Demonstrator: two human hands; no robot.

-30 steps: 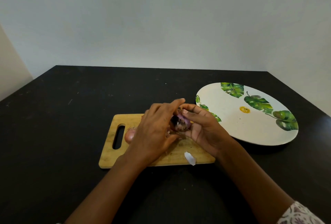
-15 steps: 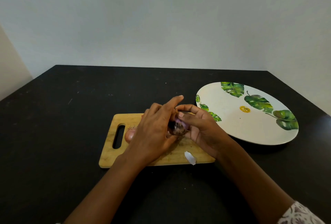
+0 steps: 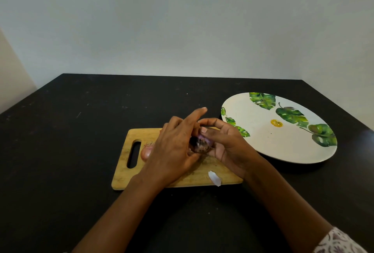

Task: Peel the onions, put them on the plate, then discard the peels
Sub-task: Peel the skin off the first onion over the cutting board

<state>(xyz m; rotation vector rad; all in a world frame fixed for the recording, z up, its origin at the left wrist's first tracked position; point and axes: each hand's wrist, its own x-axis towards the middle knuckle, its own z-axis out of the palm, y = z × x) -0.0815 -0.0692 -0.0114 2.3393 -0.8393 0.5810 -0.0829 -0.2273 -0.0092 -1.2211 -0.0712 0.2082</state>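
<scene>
A small purple onion (image 3: 201, 143) with a dark patch on its skin is held just above the wooden cutting board (image 3: 125, 173). My right hand (image 3: 226, 145) cups it from the right, thumb pressed on its top. My left hand (image 3: 174, 147) grips it from the left, with the index finger stretched out over it. A second, pinkish onion (image 3: 146, 151) lies on the board, half hidden behind my left hand. The white plate with green leaves (image 3: 261, 135) sits to the right with nothing on it. A pale peel scrap (image 3: 215, 178) lies at the board's front edge.
The board and plate rest on a black table (image 3: 81, 127) that meets a plain wall behind. The plate's left rim comes close to the board's far right corner.
My left index finger has lifted and stretched further out over the onion. My right thumb has shifted on top of the onion, which has turned slightly between both hands.
</scene>
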